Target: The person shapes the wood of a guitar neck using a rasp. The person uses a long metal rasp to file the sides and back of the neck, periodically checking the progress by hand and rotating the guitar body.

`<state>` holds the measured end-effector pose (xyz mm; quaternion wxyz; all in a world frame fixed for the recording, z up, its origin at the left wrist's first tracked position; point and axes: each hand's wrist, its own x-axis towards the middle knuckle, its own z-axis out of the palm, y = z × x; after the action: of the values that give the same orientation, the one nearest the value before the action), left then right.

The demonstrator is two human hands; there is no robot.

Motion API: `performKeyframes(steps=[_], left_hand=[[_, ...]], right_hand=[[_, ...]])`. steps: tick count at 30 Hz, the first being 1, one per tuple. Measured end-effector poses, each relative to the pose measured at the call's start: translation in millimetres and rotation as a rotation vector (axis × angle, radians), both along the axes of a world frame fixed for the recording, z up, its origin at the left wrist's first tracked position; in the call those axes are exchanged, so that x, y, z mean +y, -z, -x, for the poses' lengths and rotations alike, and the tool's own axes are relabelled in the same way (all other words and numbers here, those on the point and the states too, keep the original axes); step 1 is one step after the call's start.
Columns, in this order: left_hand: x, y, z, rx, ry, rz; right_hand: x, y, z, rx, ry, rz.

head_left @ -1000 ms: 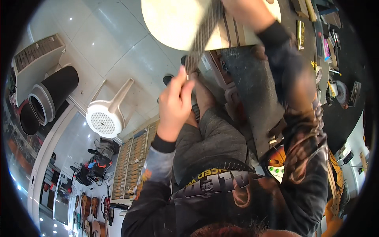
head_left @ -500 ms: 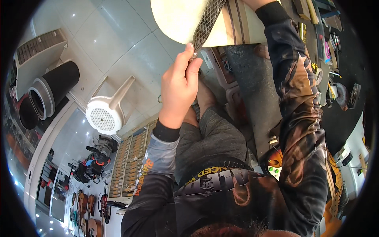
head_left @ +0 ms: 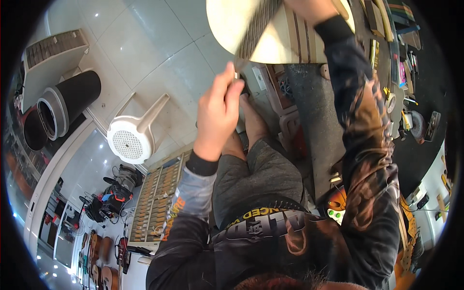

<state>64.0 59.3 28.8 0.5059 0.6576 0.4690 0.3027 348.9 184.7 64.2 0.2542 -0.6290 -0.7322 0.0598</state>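
A pale wooden guitar body [head_left: 227,29] with darker brown stripes down its middle lies at the top of the head view, cut off by the upper edge. A long dark rasp [head_left: 256,31] with a lattice-patterned blade slants across its pale face, blurred. My left hand [head_left: 217,108] is closed around the rasp's near end, just off the rounded edge of the body. Over the striped part of the wood, my right hand [head_left: 311,9] reaches in close to the rasp's far end. Its fingers are smeared and partly out of the picture.
A dark workbench [head_left: 316,121] runs beneath the body, with tools and a tape roll [head_left: 391,102] on its right. Left on the tiled floor stands a white plastic stool [head_left: 129,140]. Nearer is a rack of wooden-handled tools [head_left: 159,200]; a black cylinder [head_left: 77,99] lies far left.
The rasp and my left hand have shifted slightly down and left against the guitar body. My right hand shows more over the wood. The whole view has shifted a little.
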Motion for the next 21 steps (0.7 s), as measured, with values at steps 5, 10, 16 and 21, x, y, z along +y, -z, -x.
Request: performKeyframes(steps=[5, 10, 16, 21], left_hand=[[-41.3, 7.1, 40.0, 0.018, 0.033, -0.134], [35.4, -12.3, -2.9, 0.041, 0.027, 0.085], [-42.2, 12.4, 55.8, 0.067, 0.025, -0.059], [18.6, -4.1, 16.2, 0.028, -0.032, 0.031]], right_hand=[[-43.3, -13.1, 28.4, -0.034, -0.049, 0.134], [26.7, -4.0, -0.8, -0.070, -0.020, -0.055], [-36.1, -8.3, 51.0, -0.025, -0.058, 0.079], [32.1, -0.7, 18.3, -0.106, -0.061, -0.101]])
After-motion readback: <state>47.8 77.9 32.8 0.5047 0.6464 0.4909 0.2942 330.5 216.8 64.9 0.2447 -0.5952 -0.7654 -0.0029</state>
